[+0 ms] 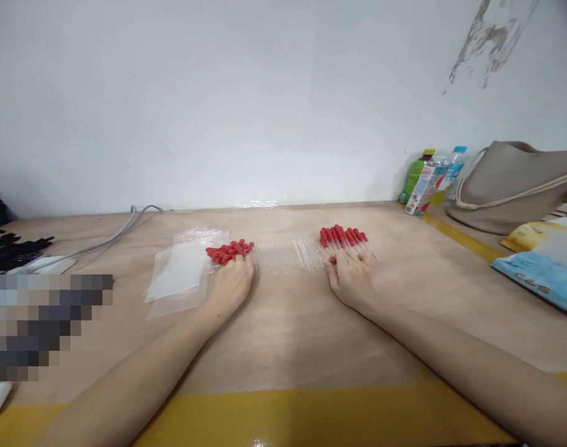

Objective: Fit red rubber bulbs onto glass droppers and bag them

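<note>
My left hand [235, 279] rests on the table with its fingers curled at the near edge of a pile of red rubber bulbs [225, 253]. One bulb shows right at its fingertips. Between the hands, a row of thin clear glass tubes [285, 255] lies side by side. At the right end of this row, my right hand [353, 278] is closed, thumb and fingers around the end of a tube, partly hidden by the fingers. Just beyond it lie several glass droppers with red bulbs [343, 236], their bulbs pointing away from me.
Clear zip bags [181, 273] lie flat to the left of the bulbs. A grey cable [120, 231] runs along the left. Drink bottles [420, 183], a grey bag [511, 186] and a blue packet [541, 279] are at the right. Yellow tape [292, 413] edges the table.
</note>
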`<action>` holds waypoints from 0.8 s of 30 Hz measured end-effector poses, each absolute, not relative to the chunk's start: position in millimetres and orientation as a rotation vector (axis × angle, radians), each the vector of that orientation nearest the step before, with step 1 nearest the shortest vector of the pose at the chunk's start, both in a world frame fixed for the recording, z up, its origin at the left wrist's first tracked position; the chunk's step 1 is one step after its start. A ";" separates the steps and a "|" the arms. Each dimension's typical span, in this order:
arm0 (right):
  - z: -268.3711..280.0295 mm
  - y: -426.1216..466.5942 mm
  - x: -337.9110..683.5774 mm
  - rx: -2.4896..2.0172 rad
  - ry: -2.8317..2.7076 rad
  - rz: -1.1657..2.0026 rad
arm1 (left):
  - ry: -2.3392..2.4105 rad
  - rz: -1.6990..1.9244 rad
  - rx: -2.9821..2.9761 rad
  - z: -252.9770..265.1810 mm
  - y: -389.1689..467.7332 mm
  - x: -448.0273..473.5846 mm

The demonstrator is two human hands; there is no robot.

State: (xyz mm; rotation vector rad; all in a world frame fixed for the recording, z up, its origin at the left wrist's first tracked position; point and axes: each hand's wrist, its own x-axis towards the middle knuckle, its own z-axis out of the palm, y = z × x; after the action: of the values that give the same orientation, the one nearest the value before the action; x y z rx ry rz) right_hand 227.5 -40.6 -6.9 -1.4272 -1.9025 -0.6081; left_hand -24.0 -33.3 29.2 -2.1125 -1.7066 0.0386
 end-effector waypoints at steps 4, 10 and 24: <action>-7.8 -39.4 228.8 -1.439 -1.891 -0.566 | -1.674 -0.053 -2.061 26.3 -31.2 -25.7; -10.0 -33.6 231.4 -1.207 -1.958 -0.342 | -1.484 -0.565 -2.220 19.1 -28.0 -20.1; -5.3 -45.9 215.6 -0.917 -2.134 -0.080 | -1.363 -1.420 -2.765 3.0 -40.3 -0.4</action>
State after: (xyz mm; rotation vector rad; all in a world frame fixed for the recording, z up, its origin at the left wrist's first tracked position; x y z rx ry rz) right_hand 215.6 -45.9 -5.3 -0.9166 -2.1336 -0.0800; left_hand -0.4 -40.3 3.0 -2.7649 -1.3631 -1.4199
